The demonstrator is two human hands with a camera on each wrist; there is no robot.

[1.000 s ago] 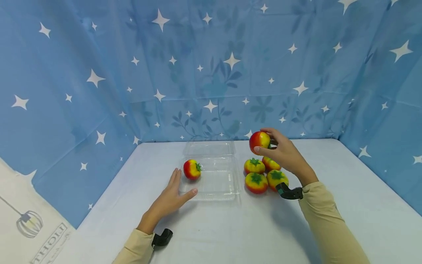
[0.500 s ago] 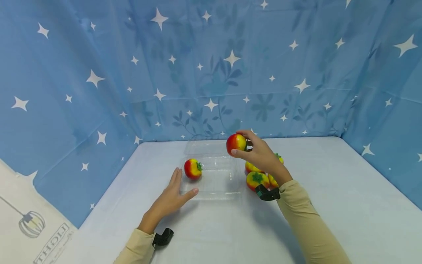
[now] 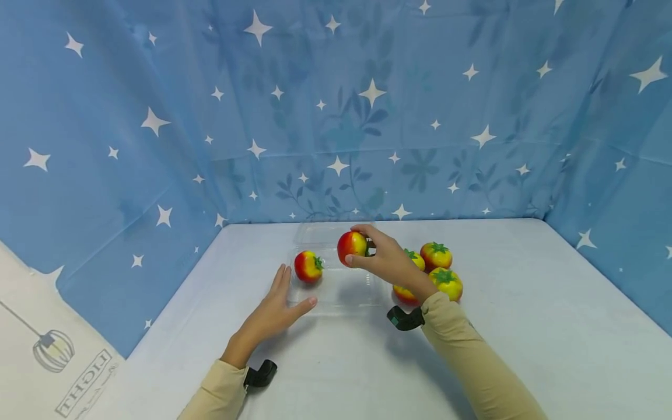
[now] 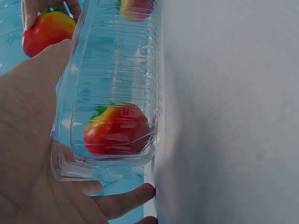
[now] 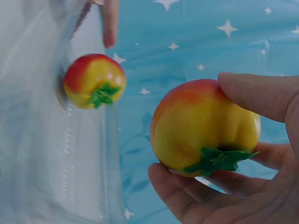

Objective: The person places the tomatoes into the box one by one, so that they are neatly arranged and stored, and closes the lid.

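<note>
My right hand (image 3: 385,256) grips a red-and-yellow artificial tomato (image 3: 352,248) between thumb and fingers, above the right part of a clear plastic clamshell box (image 3: 336,297). Its green leafy top (image 5: 219,159) faces toward the palm. Another such tomato (image 3: 308,267) lies on its side at the left end of the box, and it shows through the clear wall in the left wrist view. My left hand (image 3: 275,309) lies at the front left corner of the box, thumb along the front and straight fingers along the left side.
Several more tomatoes (image 3: 445,284) stand grouped on the white table (image 3: 504,338) right of the box, partly behind my right forearm. The box's lid (image 3: 315,233) lies opened back toward the blue star-patterned curtain (image 3: 294,116).
My right hand has carried the tomato leftward from over the group, then lower over the box. The left hand has stayed at the box's corner.
</note>
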